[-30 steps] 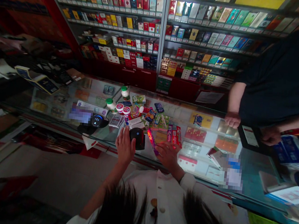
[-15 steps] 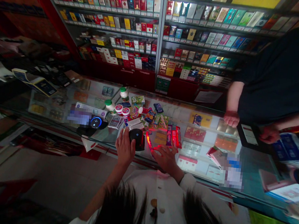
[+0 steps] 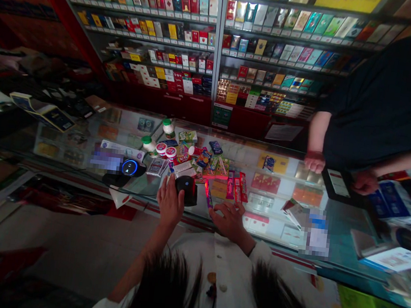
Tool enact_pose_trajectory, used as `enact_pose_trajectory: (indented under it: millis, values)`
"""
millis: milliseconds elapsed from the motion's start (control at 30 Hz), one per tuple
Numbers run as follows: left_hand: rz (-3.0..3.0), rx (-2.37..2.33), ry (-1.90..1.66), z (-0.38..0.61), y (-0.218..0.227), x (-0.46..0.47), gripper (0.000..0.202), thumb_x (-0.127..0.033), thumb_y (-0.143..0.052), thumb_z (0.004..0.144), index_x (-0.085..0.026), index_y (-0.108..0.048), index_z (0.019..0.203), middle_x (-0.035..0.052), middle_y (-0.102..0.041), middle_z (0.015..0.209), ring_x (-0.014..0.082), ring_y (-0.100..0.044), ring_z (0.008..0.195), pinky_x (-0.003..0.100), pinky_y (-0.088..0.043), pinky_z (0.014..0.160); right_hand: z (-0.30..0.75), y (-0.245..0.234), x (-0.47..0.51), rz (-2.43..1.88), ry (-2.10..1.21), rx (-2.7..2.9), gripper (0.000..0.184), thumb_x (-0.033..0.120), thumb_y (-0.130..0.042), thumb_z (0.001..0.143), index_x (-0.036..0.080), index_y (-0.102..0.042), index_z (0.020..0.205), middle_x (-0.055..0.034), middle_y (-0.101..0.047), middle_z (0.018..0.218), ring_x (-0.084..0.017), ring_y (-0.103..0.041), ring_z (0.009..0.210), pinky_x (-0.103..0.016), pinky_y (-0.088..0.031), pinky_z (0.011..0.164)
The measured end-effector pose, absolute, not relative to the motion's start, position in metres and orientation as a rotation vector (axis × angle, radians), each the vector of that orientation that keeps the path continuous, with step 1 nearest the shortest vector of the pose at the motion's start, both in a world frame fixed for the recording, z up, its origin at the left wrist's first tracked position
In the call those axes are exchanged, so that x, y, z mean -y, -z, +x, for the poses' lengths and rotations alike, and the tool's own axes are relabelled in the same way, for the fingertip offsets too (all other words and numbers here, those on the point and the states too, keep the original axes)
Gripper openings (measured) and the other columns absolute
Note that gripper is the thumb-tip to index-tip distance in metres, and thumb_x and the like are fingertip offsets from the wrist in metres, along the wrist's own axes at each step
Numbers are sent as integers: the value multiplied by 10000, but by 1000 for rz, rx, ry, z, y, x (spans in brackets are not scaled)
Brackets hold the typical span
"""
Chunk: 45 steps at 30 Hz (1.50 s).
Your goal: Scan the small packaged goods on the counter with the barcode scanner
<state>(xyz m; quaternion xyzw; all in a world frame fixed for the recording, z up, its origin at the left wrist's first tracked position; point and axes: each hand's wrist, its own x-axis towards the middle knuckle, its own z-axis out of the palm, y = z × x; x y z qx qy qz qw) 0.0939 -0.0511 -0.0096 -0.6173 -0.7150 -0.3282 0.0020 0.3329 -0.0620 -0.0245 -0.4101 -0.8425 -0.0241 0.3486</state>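
My left hand (image 3: 170,202) grips the side of a black box-shaped barcode scanner (image 3: 188,196), whose window glows red toward the right. In my right hand (image 3: 230,221) the fingertips pinch the near end of a slim candy pack (image 3: 208,194), purple below and lit red above. The pack stands just right of the scanner window, apart from it. Beyond the right hand lie several red and purple candy sticks (image 3: 239,186). A pile of small sweets (image 3: 204,161) spreads behind the scanner, beside white jars with green lids (image 3: 168,129) and round white tubs (image 3: 170,154).
The glass counter (image 3: 267,225) holds boxed goods inside. A round black device with a blue ring (image 3: 129,167) stands at left. Across the counter, at right, a person in dark clothing (image 3: 378,99) rests both hands by a phone (image 3: 338,183). Cigarette shelves (image 3: 181,37) line the back.
The red light has left my right hand's fingers and now falls mainly on the pack's upper part. The pack has turned slightly; my left hand stays on the scanner.
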Motion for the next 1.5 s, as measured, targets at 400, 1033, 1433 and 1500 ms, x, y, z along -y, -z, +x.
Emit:
enact_pose_trajectory:
  millis: [400,1033,1433,1500]
  values:
    - [-1952,2214,1008,93,10,50,654,-470,-243,1080,-107,-293,1621,207,-451,1602,305,-283,1567,507,-271,1222,335,22,62,-1054,139,2143,245,197,-714,912,402,-717,1046,56,-774,970,-175,-634,974,-402,-268,994]
    - [-2477,1761,811,180,-18,15,610,-424,-525,1018,-178,-423,1567,142,-559,1533,279,-415,1505,442,-292,1229,423,15,27,-1412,-535,1352,311,471,-751,846,252,-711,1064,-59,-737,1047,-256,-666,991,-428,-503,918]
    - [-2851,1474,649,260,12,-29,471,-301,-569,1003,-306,-534,1473,59,-652,1426,255,-527,1375,463,-392,1164,497,21,39,-1365,-886,1154,415,463,-802,778,251,-646,1100,-41,-738,1048,-221,-673,975,-380,-518,894]
    - [-2867,1490,653,266,15,-31,405,-289,-552,1010,-296,-582,1414,54,-672,1389,248,-558,1323,458,-404,1146,504,24,39,-1405,-820,1248,375,453,-772,797,247,-651,1087,-45,-736,1051,-224,-674,972,-392,-498,911]
